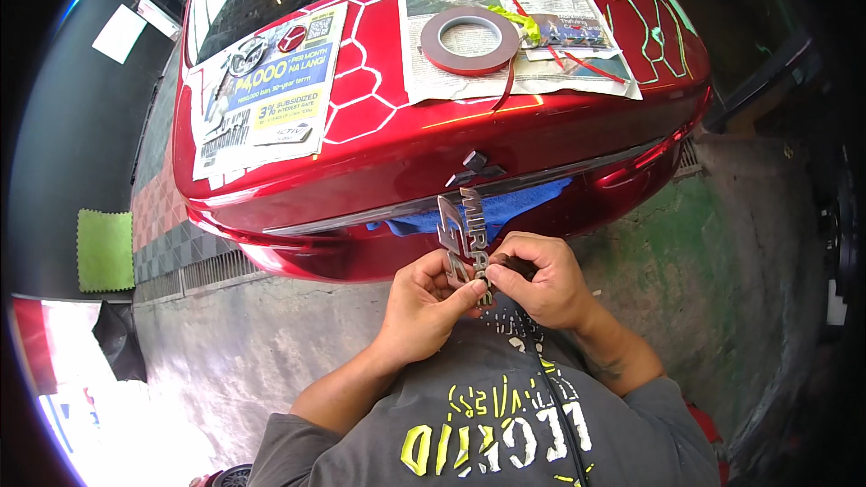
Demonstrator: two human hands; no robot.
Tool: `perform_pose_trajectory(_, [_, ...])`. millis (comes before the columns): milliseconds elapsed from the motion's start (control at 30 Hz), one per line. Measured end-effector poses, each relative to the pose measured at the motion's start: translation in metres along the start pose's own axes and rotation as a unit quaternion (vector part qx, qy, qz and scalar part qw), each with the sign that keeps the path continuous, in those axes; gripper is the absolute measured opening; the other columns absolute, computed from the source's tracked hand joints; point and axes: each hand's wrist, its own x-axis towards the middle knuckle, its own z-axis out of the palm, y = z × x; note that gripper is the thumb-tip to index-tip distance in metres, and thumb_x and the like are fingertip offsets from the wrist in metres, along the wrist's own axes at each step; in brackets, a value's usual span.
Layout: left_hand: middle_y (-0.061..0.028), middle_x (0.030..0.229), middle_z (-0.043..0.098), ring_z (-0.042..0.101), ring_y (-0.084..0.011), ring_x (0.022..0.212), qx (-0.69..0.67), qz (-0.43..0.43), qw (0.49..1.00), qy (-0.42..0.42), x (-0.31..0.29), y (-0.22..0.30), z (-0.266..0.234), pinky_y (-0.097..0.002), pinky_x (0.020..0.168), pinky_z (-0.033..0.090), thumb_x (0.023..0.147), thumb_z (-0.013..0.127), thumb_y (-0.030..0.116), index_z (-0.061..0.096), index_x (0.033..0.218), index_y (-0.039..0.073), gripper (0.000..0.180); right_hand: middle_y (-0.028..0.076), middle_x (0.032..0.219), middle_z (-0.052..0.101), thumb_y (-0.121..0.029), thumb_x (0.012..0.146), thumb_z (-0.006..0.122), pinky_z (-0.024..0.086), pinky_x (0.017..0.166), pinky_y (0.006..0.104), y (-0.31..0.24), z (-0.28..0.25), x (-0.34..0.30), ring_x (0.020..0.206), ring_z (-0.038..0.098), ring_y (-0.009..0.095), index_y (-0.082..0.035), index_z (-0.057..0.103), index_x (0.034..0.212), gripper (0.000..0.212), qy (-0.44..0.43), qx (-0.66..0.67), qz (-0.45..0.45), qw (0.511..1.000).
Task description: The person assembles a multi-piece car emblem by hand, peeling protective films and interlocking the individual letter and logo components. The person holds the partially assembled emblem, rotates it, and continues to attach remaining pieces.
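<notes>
Silver car lettering, a chrome badge point(471, 216), stands upright in front of me, with a second angular chrome emblem point(449, 224) beside it on the left. My left hand point(424, 302) is closed around the lower end of both, thumb pressed on the lettering. My right hand point(550, 284) pinches at the right edge of the lettering, its thumb touching near the lower letters. A dark brown piece point(518, 264) shows between the right fingers; what it is I cannot make out.
Beyond my hands is a red car's rear point(379, 162). On it lie newspaper sheets point(433, 86), a roll of red-edged tape point(469, 66), red tape strips point(577, 66), a printed sheet point(298, 140) with round emblems, and white hexagon lines. A blue cloth point(532, 201) sits by the bumper.
</notes>
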Motion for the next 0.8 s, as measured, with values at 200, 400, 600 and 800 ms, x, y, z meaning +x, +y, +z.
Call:
perform_pose_trajectory(200, [-0.0050, 0.098, 0.071, 0.070, -0.0108, 0.086, -0.007, 0.006, 1.000, 0.007, -0.002, 0.004, 0.003, -0.0228, 0.072, 0.057, 0.095, 0.070, 0.005, 0.064, 0.106, 0.000, 0.014, -0.001, 0.082, 0.066, -0.009, 0.090, 0.071, 0.046, 0.065, 0.0227, 0.009, 0.007, -0.004, 0.074, 0.055, 0.003, 0.000, 0.068, 0.091, 0.010, 0.021, 0.154, 0.059, 0.986])
perform_pose_trajectory(400, [-0.0058, 0.096, 0.072, 0.068, -0.0078, 0.082, 0.114, 0.081, 0.988, 0.071, -0.002, -0.010, 0.005, -0.0207, 0.070, 0.055, 0.093, 0.073, 0.004, 0.064, 0.104, -0.001, 0.015, -0.001, 0.083, 0.067, -0.009, 0.088, 0.074, 0.048, 0.065, 0.0244, -0.006, 0.012, 0.001, 0.075, 0.057, 0.003, 0.000, 0.069, 0.092, 0.011, 0.025, 0.156, 0.117, 0.980])
perform_pose_trajectory(600, [-0.0045, 0.091, 0.073, 0.066, -0.0057, 0.079, 0.195, 0.134, 0.965, 0.113, -0.003, -0.017, 0.006, -0.0219, 0.068, 0.054, 0.091, 0.074, 0.004, 0.066, 0.096, -0.002, 0.011, 0.008, 0.077, 0.069, -0.007, 0.083, 0.075, 0.048, 0.059, 0.0290, -0.006, 0.013, 0.000, 0.067, 0.063, 0.012, 0.002, 0.071, 0.088, 0.011, 0.081, -0.111, -0.009, 0.991])
perform_pose_trajectory(800, [-0.0053, 0.073, 0.070, 0.066, -0.0044, 0.071, 0.311, 0.165, 0.925, 0.143, -0.003, -0.005, 0.011, -0.0237, 0.060, 0.051, 0.087, 0.077, 0.006, 0.064, 0.086, 0.000, 0.014, 0.010, 0.077, 0.068, -0.007, 0.081, 0.076, 0.047, 0.055, 0.0294, -0.012, 0.016, 0.000, 0.062, 0.062, 0.014, 0.003, 0.071, 0.088, 0.013, 0.109, -0.104, 0.009, 0.989])
